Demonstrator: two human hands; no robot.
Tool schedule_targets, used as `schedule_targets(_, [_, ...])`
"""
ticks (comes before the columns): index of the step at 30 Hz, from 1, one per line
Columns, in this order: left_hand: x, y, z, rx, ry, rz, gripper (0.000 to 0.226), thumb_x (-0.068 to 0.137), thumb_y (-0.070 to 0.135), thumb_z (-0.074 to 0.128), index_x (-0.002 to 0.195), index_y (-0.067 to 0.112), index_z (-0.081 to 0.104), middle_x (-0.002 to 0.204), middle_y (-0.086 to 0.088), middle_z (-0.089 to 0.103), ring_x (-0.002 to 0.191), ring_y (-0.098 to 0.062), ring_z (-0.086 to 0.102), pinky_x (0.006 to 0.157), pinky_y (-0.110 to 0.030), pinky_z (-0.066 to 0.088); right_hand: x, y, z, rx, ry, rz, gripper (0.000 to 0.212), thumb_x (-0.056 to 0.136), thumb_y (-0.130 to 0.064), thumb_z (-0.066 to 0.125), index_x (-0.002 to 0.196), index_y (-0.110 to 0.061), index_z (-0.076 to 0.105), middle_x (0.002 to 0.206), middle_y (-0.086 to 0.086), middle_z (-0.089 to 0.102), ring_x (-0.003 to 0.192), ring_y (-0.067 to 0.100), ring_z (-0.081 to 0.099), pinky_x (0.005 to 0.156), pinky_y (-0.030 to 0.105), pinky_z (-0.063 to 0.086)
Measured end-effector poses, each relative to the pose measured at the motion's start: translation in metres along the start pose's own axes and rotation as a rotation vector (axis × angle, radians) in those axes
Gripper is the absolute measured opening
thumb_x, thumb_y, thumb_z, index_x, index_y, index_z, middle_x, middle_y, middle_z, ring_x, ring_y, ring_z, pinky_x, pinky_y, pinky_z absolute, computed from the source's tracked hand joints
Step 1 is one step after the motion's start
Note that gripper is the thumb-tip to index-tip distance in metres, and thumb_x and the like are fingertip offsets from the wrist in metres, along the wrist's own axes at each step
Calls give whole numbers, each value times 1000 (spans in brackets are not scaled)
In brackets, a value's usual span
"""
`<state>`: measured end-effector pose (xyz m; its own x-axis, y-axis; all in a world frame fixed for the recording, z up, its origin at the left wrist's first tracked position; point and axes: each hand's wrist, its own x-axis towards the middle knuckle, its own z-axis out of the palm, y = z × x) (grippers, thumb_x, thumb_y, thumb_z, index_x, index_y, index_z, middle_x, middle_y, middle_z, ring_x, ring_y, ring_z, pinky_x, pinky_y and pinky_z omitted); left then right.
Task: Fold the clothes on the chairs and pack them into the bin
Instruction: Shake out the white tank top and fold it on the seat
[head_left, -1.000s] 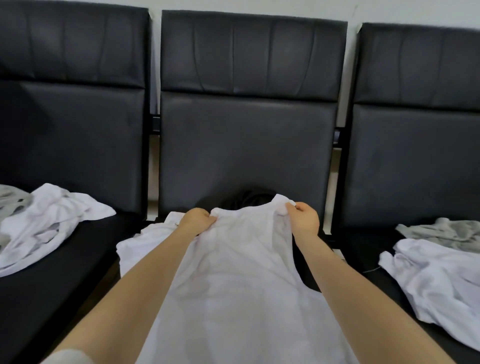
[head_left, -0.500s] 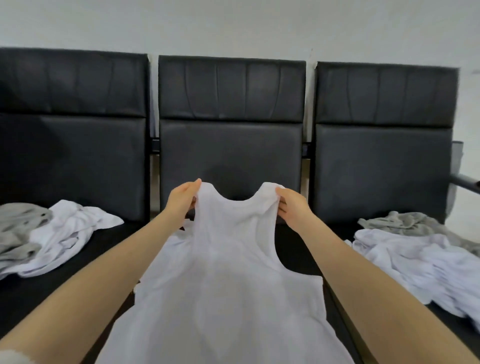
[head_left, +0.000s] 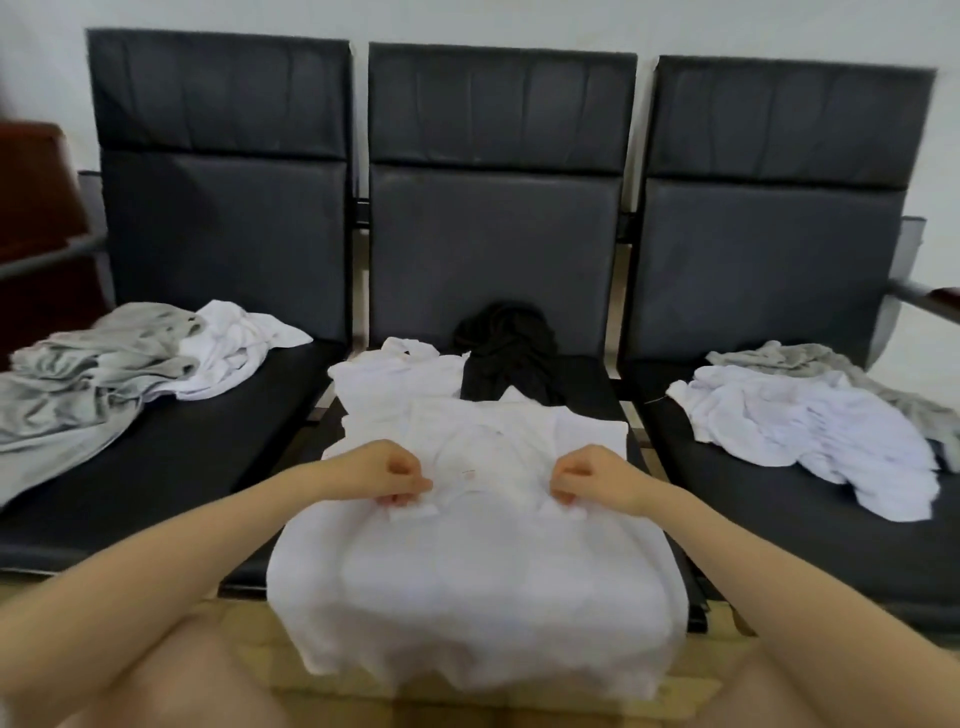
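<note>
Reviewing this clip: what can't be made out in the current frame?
- Bin: not in the head view, so packing cannot be checked.
- White tank top: its lower hem hangs past the seat edge, blurred.
- Each grip: left hand and right hand pinch the straps, fingertips curled under.
- Black garment: bunched, type unclear.
- Grey clothes: cut off by the left edge.

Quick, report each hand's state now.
Left hand: fingers pinch the white tank top by a strap.
Right hand: pinches the other strap.
</note>
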<state>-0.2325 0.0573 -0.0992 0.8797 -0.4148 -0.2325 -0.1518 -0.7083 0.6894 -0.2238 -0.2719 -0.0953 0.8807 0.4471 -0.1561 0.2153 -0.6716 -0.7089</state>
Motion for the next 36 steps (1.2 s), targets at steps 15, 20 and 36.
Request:
schedule_targets(15, [111, -18, -29, 147, 541, -185, 47, 92, 39, 57, 133, 19, 50, 129, -7, 52, 120, -24, 48, 101, -35, 39, 89, 12, -22, -112, 540, 165, 30, 93, -27, 58, 116, -9, 67, 116, 9, 65, 109, 26, 59, 91, 34, 47])
schedule_targets(20, [130, -32, -36, 311, 418, -271, 44, 87, 50, 58, 119, 21, 58, 119, 0, 53, 119, -22, 47, 96, -35, 40, 117, 21, -14, -332, 367, 264, 45, 91, -43, 57, 130, -23, 53, 125, 2, 57, 121, 22, 46, 99, 36, 36])
schedule_targets(36, [142, -34, -122, 187, 543, 95, 15, 91, 41, 57, 81, 33, 49, 78, 12, 56, 71, -4, 51, 61, -24, 37, 170, 17, -84, 187, 491, -10, 26, 84, -28, 73, 72, -8, 63, 67, -3, 58, 65, 10, 54, 62, 24, 41])
